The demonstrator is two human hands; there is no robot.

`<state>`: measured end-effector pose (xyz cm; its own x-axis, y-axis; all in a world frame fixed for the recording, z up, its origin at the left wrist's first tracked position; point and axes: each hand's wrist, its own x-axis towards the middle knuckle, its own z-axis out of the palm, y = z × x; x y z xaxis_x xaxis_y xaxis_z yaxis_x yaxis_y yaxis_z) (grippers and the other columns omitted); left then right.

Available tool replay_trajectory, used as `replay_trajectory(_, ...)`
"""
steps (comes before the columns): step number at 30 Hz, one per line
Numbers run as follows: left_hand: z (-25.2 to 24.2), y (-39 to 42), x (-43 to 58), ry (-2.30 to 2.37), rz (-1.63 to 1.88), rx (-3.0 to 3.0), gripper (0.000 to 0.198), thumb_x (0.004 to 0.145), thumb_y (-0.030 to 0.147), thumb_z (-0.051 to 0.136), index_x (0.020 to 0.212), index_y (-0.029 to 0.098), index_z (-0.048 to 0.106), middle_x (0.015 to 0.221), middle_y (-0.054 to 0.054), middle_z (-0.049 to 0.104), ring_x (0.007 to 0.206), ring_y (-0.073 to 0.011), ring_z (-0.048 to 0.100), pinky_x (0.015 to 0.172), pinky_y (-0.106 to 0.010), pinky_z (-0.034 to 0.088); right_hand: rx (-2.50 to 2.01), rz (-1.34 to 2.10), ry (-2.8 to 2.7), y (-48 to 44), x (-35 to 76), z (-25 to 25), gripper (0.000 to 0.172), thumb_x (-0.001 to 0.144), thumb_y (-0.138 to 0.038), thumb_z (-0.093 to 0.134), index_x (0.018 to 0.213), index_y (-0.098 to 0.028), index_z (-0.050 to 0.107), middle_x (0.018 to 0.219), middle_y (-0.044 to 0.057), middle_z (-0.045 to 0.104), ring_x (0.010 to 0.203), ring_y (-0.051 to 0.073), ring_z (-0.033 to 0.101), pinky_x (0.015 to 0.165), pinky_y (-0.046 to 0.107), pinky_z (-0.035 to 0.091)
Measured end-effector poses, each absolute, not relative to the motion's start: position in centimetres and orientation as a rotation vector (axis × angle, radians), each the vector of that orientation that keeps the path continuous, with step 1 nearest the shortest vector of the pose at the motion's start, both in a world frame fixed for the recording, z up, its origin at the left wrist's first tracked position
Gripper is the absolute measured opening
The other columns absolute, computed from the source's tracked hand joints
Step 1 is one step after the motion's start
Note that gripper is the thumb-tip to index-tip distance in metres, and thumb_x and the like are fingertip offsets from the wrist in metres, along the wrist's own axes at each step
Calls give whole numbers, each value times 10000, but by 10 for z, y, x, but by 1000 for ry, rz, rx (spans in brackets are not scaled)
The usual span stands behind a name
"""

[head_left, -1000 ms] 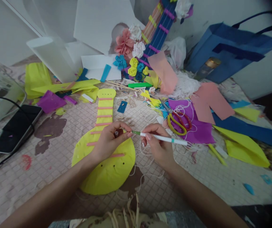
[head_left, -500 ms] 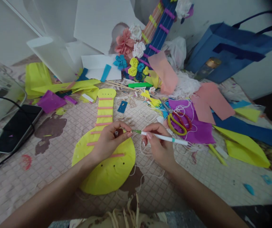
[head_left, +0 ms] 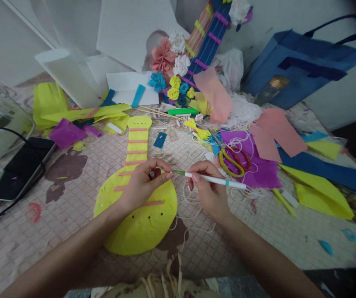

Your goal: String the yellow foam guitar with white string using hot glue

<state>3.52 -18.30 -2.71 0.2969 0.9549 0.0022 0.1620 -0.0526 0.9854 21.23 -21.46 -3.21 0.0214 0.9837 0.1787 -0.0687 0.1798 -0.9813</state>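
Note:
My right hand (head_left: 210,188) grips a slim white pen (head_left: 215,180) with a green tip and a teal band, held nearly level. My left hand (head_left: 146,182) is closed, thumb and forefinger pinched at the pen's tip; what lies in the pinch is too small to make out. A small dark cylindrical thing shows between its curled fingers. Beneath the left hand lies a yellow guitar-shaped cutout (head_left: 134,236), with pink strips across its neck and body and small dark holes low on the body. Thin white string (head_left: 193,227) trails loosely below the right hand.
Scissors (head_left: 232,161) lie on purple paper (head_left: 265,176) to the right. A blue bag (head_left: 302,70) and paper flowers (head_left: 174,87) stand at the back. A phone (head_left: 19,169) with cables is at left. Pink paper (head_left: 277,132) and a green cutter-like object (head_left: 183,111) lie farther back.
Almost nothing differs. Both hands stay in place, with the pen's tip still at the left fingertips.

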Motion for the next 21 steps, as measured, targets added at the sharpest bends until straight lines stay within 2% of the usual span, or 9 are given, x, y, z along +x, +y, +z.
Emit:
replay_trajectory(11, -28, -184, 37, 1098, 902, 1497, 118, 808, 287, 645, 806, 174, 613, 696, -8, 588, 581, -107, 473, 499, -232, 327, -1039, 1120, -1243, -215, 212, -31, 83, 854, -299, 596, 852, -219, 615, 629, -36, 580, 531, 100, 514, 469, 232, 401)
replay_trajectory(18, -32, -168, 22, 1238, 885, 1643, 114, 830, 300, 621, 815, 188, 619, 640, 18, 544, 518, -92, 405, 494, -226, 327, -1050, 1048, -1198, -211, 212, -29, 74, 858, -278, 575, 828, -217, 605, 615, -44, 574, 508, 89, 514, 470, 227, 420)
replay_trajectory(21, -38, -146, 11, 1377, 889, 1936, 58, 828, 253, 611, 825, 199, 631, 756, -4, 610, 550, -97, 444, 557, -237, 364, -1043, 1056, -1169, -209, 213, -30, 82, 854, -281, 567, 822, -213, 599, 601, -47, 561, 496, 90, 503, 468, 232, 423)
